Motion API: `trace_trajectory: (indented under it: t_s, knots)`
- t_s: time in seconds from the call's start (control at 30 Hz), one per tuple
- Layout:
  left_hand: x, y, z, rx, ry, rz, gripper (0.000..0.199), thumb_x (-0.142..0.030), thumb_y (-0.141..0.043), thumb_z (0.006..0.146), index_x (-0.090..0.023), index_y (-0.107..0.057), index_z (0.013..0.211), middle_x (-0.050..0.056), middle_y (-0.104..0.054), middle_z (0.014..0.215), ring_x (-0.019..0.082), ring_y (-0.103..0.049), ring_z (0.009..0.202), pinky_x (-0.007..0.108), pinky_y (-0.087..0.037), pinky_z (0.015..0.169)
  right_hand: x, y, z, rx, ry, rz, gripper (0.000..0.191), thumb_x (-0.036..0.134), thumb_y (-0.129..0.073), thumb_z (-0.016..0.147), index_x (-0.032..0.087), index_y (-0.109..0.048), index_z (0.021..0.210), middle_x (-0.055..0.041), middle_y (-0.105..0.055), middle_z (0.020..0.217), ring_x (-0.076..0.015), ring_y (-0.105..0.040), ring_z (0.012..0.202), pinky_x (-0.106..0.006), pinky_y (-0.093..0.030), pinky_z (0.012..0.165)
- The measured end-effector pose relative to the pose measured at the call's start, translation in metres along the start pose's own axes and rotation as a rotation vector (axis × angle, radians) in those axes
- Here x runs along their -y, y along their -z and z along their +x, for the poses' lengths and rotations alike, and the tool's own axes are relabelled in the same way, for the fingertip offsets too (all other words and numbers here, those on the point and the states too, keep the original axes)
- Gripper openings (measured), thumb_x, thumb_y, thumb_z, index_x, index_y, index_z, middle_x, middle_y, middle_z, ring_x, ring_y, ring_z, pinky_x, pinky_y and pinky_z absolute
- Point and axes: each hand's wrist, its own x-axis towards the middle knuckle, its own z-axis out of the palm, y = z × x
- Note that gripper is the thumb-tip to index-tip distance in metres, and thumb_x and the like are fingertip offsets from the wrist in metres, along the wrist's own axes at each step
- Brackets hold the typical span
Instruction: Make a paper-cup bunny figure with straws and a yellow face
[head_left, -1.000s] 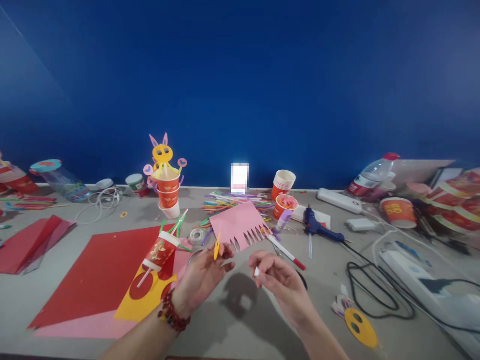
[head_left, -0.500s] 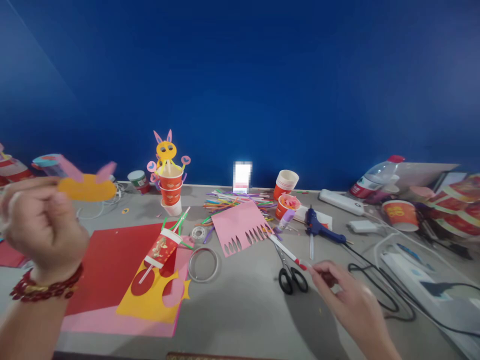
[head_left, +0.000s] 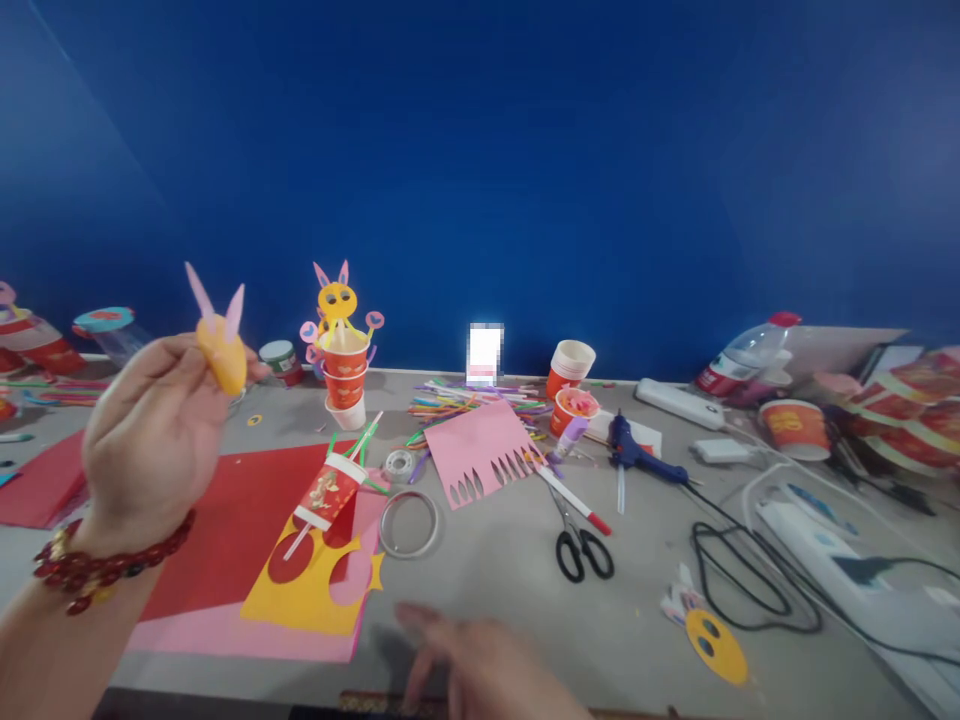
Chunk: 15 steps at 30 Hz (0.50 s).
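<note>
My left hand [head_left: 154, 435] is raised at the left, with its fingers closed on a yellow paper rabbit head [head_left: 222, 355] with pink ears, turned partly edge-on. Low in the middle, just over the table's front edge, is my right hand [head_left: 480, 655], blurred by motion, its fingers apart and holding nothing. A white marker with a red end [head_left: 577, 500] lies beside black-handled scissors [head_left: 583, 552]. Another yellow rabbit head [head_left: 716, 645] with dark eyes rests at the lower right. Under my left arm spread red paper [head_left: 225, 530] and a cut yellow sheet [head_left: 300, 600].
A stack of red cups [head_left: 345, 370] carries a rabbit figure. A fringed pink sheet [head_left: 480, 450] lies in front of coloured sticks. At the right are a blue glue gun [head_left: 645, 455], its black cable, a power strip [head_left: 825, 540] and a bottle [head_left: 746, 355]. A silver tape roll [head_left: 409, 553] lies left of centre.
My right hand has left the marker's red end and moved left and down to the table's front edge. My left hand has shifted right, turning the rabbit head. The other rabbit head now shows.
</note>
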Motion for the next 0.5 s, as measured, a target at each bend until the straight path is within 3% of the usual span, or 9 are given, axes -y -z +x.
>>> trace_trajectory:
  t_s: [0.03,0.1,0.17,0.23,0.27,0.33,0.5]
  knots:
    - [0.000,-0.007,-0.005,0.063,0.035,-0.048,0.016,-0.008,-0.048,0.090,-0.011,-0.064,0.087,0.008,-0.067,0.091,0.020,-0.064,0.086,0.037,-0.050,0.087,0.000,0.000,0.000,0.002,-0.022,-0.025,0.020,0.045,-0.070,0.078,0.027,-0.066,0.085,0.0031,-0.061,0.063,-0.0134,-0.049,0.048,-0.023,-0.036,0.045]
    - [0.003,-0.020,-0.023,0.254,0.240,-0.141,0.015,-0.015,-0.050,0.092,-0.012,-0.063,0.085,0.008,-0.066,0.086,0.020,-0.062,0.085,0.036,-0.050,0.085,0.000,0.013,0.004,-0.167,-0.040,-0.052,0.018,0.040,-0.065,0.084,0.023,-0.064,0.079,0.0027,-0.058,0.062,-0.0126,-0.047,0.051,-0.023,-0.036,0.049]
    - [0.012,-0.035,-0.050,0.466,0.640,-0.279,0.019,-0.024,-0.050,0.095,-0.014,-0.061,0.084,0.007,-0.063,0.083,0.019,-0.060,0.080,0.032,-0.050,0.077,0.003,0.029,0.010,-0.294,-0.050,-0.047,0.026,0.041,-0.061,0.088,0.020,-0.059,0.072,0.0027,-0.052,0.060,-0.0123,-0.045,0.054,-0.023,-0.035,0.050]
    - [0.024,-0.050,-0.082,0.564,1.009,-0.532,0.023,-0.033,-0.050,0.095,-0.016,-0.056,0.080,0.004,-0.057,0.077,0.016,-0.056,0.070,0.030,-0.048,0.071,0.006,0.036,0.015,-0.248,-0.061,0.009,0.027,0.043,-0.060,0.090,0.019,-0.061,0.075,0.0010,-0.055,0.064,-0.0128,-0.047,0.057,-0.023,-0.035,0.050]
    - [0.031,-0.058,-0.097,0.580,1.117,-0.659,0.020,-0.032,-0.055,0.092,-0.016,-0.055,0.079,0.002,-0.055,0.074,0.014,-0.053,0.067,0.028,-0.046,0.068,0.007,0.035,0.017,-0.203,-0.069,0.050,0.026,0.043,-0.060,0.090,0.019,-0.063,0.080,-0.0005,-0.058,0.069,-0.0133,-0.050,0.060,-0.022,-0.036,0.050]
    - [0.041,-0.072,-0.123,0.586,1.264,-0.804,0.016,-0.026,-0.057,0.089,-0.016,-0.055,0.078,0.001,-0.052,0.072,0.013,-0.051,0.065,0.028,-0.045,0.069,0.008,0.026,0.021,-0.169,-0.070,0.143,0.026,0.045,-0.062,0.088,0.019,-0.065,0.090,-0.0031,-0.063,0.078,-0.0143,-0.054,0.065,-0.023,-0.040,0.053]
    - [0.053,-0.093,-0.155,0.546,1.413,-1.023,0.014,-0.024,-0.063,0.084,-0.015,-0.056,0.076,0.000,-0.051,0.066,0.012,-0.049,0.062,0.028,-0.043,0.068,0.012,0.008,0.030,-0.214,-0.088,0.359,0.027,0.047,-0.067,0.084,0.021,-0.065,0.092,-0.0028,-0.067,0.079,-0.0167,-0.062,0.068,-0.026,-0.050,0.061]
